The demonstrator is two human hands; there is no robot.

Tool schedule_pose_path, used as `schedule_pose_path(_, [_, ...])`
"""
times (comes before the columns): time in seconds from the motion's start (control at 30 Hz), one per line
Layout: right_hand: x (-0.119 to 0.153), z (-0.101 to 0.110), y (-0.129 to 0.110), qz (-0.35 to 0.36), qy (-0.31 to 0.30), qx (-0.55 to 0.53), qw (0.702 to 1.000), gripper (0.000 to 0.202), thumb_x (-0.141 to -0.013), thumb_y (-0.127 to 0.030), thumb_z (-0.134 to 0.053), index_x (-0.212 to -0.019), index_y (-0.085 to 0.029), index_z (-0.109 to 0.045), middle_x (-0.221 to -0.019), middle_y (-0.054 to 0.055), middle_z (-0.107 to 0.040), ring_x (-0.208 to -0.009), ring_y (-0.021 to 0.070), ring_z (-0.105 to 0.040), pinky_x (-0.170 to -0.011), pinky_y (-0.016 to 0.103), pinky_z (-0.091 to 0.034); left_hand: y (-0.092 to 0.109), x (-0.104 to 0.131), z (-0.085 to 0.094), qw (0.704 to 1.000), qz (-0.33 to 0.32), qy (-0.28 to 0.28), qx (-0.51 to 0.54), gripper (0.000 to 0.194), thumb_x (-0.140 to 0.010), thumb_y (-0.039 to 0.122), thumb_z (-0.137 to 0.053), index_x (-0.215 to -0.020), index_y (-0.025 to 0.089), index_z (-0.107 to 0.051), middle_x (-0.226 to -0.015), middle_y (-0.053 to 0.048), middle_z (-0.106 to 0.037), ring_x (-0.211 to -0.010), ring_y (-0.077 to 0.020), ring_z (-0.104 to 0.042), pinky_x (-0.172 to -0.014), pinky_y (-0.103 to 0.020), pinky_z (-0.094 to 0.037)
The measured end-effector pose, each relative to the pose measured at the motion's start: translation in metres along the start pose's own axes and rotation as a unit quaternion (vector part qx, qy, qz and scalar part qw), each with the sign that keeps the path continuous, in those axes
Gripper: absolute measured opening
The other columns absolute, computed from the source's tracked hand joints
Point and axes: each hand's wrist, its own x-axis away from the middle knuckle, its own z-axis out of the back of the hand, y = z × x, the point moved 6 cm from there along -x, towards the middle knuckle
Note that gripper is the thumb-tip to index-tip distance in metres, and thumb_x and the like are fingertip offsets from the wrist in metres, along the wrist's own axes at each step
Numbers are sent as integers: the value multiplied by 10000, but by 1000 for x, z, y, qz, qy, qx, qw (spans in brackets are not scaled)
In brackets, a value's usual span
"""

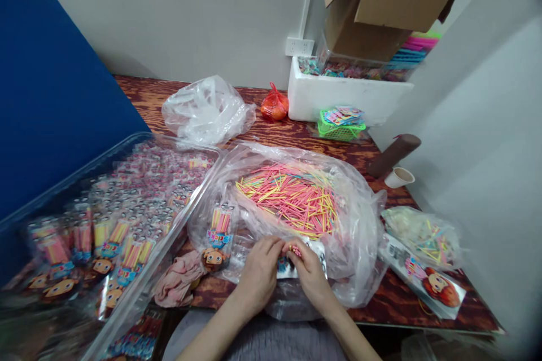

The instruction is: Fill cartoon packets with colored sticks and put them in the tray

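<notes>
In the head view, my right hand is closed around a small bunch of thin pink sticks, their ends showing above the thumb. My left hand meets it at the fingertips, fingers bent and pressed together; what they grip is hidden. Under both hands lies a printed packet, partly covered. Just beyond, a big clear plastic bag lies spread around a heap of loose pink and yellow sticks. A filled packet of sticks with a cartoon face rests left of my left hand.
At left stands a clear bin of filled packets. A crumpled cloth lies beside it. On the right are a bag of sticks, flat printed packets and a paper cup. Behind sit a green basket and a foam box.
</notes>
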Motion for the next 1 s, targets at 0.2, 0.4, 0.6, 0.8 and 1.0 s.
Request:
schedule_pose_path(0.2, [1,8,-13,21,18,-2,1000,209,-973,-283,-461,-902,-216,-646,-864,22,-639,-810,172,-585,-745,264,-433,9,-5,-5,994,1,-53,-99,308,-877,148,-550,-1182,189,-538,-1168,-93,-573,-1082,-262,-517,-932,-429,-445])
schedule_pose_path(0.4, [0,16,-27,34,27,3,999,196,-960,-272,-495,-877,-216,-663,-834,17,-647,-800,168,-596,-744,255,-442,5,-15,-9,989,35,-45,-138,81,-851,177,-606,-914,200,-559,-980,-48,-550,-955,-246,-517,-804,-365,-430])
schedule_pose_path(0.6, [-1,18,-35,41,24,1,999,196,-966,-261,-487,-918,-216,-672,-857,21,-653,-823,171,-594,-756,265,-445,3,-23,-12,991,12,-36,-128,151,-948,216,-465,-829,192,-553,-881,-41,-560,-855,-216,-540,-742,-325,-420])
schedule_pose_path(0.8, [-2,20,-36,35,33,5,999,187,-961,-262,-503,-914,-229,-682,-841,15,-646,-810,174,-594,-759,274,-437,-8,-28,-5,992,3,-10,-127,176,-941,130,-399,-911,186,-563,-835,-40,-627,-795,-192,-606,-701,-296,-452])
schedule_pose_path(1.0, [0,18,-37,27,36,8,999,204,-958,-265,-495,-896,-231,-686,-817,18,-648,-789,182,-595,-737,280,-441,-12,-27,-5,988,-21,-19,-155,208,-921,106,-419,-838,172,-598,-778,-54,-625,-765,-211,-599,-696,-317,-460])
